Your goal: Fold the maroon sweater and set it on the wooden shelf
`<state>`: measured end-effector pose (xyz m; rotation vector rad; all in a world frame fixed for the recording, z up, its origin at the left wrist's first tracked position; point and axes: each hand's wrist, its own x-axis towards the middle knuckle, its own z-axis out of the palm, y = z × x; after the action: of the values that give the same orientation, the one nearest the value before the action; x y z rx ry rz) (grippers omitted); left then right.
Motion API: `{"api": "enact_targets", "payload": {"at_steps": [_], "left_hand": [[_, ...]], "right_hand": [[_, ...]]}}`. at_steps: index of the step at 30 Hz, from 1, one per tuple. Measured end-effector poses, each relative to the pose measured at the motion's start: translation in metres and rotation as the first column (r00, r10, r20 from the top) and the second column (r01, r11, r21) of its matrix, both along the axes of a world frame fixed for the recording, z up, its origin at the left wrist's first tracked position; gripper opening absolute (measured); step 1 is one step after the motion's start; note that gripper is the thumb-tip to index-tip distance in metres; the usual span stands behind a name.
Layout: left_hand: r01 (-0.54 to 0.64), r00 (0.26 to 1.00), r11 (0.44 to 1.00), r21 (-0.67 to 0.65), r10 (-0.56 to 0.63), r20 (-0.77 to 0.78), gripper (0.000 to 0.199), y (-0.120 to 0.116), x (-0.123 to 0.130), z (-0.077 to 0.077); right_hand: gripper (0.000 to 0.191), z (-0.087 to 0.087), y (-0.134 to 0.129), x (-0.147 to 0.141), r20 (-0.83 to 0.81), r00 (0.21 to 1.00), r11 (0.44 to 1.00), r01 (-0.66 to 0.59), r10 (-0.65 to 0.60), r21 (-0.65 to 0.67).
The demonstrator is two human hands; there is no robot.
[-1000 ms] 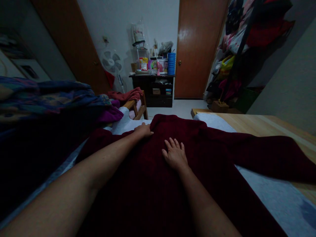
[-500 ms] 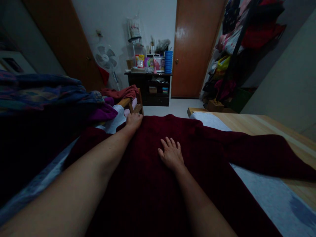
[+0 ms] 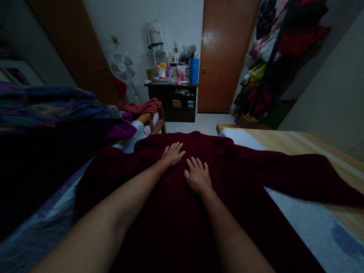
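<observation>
A dark maroon long-sleeved sweater [image 3: 227,178] lies spread over a light blue-grey cloth [image 3: 307,220]. Its neck end points away from me and one sleeve stretches out to the right. On its upper part, left of the middle, my left hand [image 3: 172,154] rests flat with the fingers extended. Close beside it, my right hand [image 3: 197,174] lies palm down on the sweater, fingers spread. Neither hand grips the fabric. The sweater's lower end runs out of view beneath my forearms.
Heaped clothes [image 3: 57,110] stand at the left, by a wooden chair frame [image 3: 160,117]. A pale wooden surface [image 3: 301,142] extends at the right. Farther back are a standing fan [image 3: 123,66], a dark cabinet [image 3: 159,100], a brown door [image 3: 227,57] and hanging clothes [image 3: 301,41].
My left hand has moved from the sweater's far left shoulder edge rightward and nearer, onto its upper middle. My right hand has stayed in nearly the same place.
</observation>
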<state>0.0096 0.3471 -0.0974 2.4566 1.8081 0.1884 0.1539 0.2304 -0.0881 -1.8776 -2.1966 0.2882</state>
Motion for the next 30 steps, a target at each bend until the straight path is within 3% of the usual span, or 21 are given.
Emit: {"api": "enact_targets", "payload": {"at_steps": [5,15,20,23,26,28,30], "left_hand": [[-0.087,0.995,0.996,0.017,0.088,-0.053,0.058,-0.015,-0.005,0.003],[-0.138,0.975,0.985,-0.1,0.117,-0.191,0.064,-0.123,-0.04,0.014],[-0.217,0.963,0.97,-0.105,0.195,-0.186,0.065,-0.153,-0.068,0.021],[-0.138,0.977,0.988,-0.075,0.123,-0.176,0.052,-0.164,-0.082,0.038],[-0.025,0.982,0.991,0.128,0.049,-0.18,0.047,-0.17,-0.093,0.066],[-0.052,0.971,0.967,0.249,0.107,-0.212,0.046,-0.17,-0.101,0.085],[-0.143,0.939,0.938,0.317,0.23,-0.256,0.044,-0.166,-0.108,0.102]], "right_hand": [[0.059,0.0,0.0,0.0,-0.025,1.0,1.0,-0.001,0.001,0.007],[0.06,0.003,0.001,0.0,-0.005,1.0,1.0,0.003,-0.003,-0.029],[0.059,0.005,0.0,0.0,0.018,1.0,0.999,0.003,-0.002,-0.036],[0.059,0.005,0.0,0.001,0.028,1.0,0.999,0.001,0.0,-0.039],[0.059,0.007,0.0,-0.001,0.021,1.0,0.999,0.014,-0.013,-0.049],[0.056,0.01,-0.001,-0.005,-0.005,1.0,0.999,0.019,-0.02,-0.029],[0.055,0.013,-0.004,-0.011,-0.052,0.997,0.998,-0.048,0.051,0.051]]}}
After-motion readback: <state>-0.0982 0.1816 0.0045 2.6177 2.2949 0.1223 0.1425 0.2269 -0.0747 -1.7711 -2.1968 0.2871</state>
